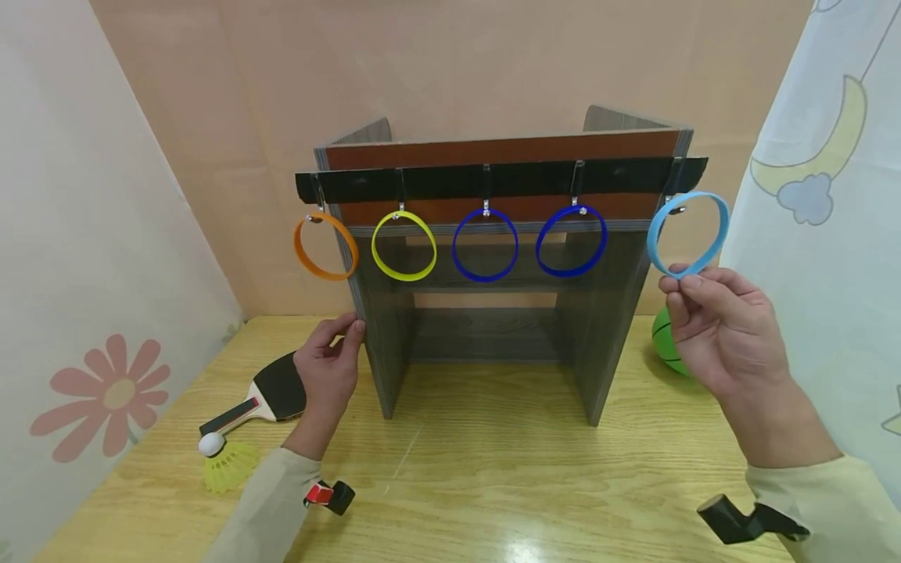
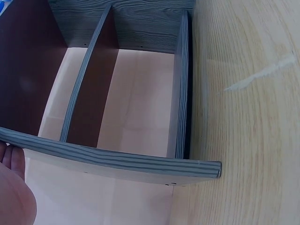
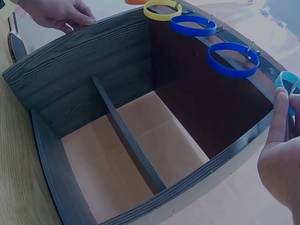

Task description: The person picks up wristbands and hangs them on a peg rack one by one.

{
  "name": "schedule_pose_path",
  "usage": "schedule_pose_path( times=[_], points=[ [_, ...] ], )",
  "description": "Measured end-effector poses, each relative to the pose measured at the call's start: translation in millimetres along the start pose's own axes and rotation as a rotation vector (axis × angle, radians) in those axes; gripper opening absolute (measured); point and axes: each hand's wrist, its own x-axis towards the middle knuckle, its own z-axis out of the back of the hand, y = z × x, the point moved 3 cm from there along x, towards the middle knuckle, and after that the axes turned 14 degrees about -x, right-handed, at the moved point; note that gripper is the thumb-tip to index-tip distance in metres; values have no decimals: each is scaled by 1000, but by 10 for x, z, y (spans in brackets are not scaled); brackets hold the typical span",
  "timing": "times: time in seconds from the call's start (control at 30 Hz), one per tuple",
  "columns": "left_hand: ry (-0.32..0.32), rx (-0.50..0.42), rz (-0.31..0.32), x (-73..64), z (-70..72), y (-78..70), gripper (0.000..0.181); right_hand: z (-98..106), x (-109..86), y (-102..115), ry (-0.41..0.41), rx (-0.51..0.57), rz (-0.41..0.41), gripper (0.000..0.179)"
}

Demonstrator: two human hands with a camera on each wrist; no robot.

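My right hand (image 1: 732,328) pinches the lower edge of a light blue wristband (image 1: 653,238) between thumb and fingers. The band's top overlaps the hook at the right end of a black strip (image 1: 443,184). From the strip's other hooks hang an orange wristband (image 1: 304,258), a yellow wristband (image 1: 407,277) and two dark blue wristbands (image 1: 486,279). At the left, my left hand (image 1: 327,371) grips the front edge of the grey wooden shelf (image 1: 380,352), thumb at the edge. In the left wrist view, its fingers (image 2: 18,161) lie against the panel's outer side.
A table tennis paddle (image 1: 281,387) lies on the wooden table (image 1: 493,477) left of the shelf, by a yellow shuttlecock (image 1: 228,467) with a white tip. A green ball (image 1: 665,342) sits behind my right hand. Patterned cloth hangs on both sides.
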Motion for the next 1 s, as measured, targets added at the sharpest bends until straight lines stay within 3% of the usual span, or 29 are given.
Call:
schedule_pose_path(
  times=[0.47, 1.0],
  points=[
    [-5, -2, 4, 7, -6, -8, 14, 80, 18, -56, -1, -66, -63, 29],
    [10, -22, 6, 19, -36, 11, 13, 152, -31, -99, -72, -117, -78, 26]
  ],
)
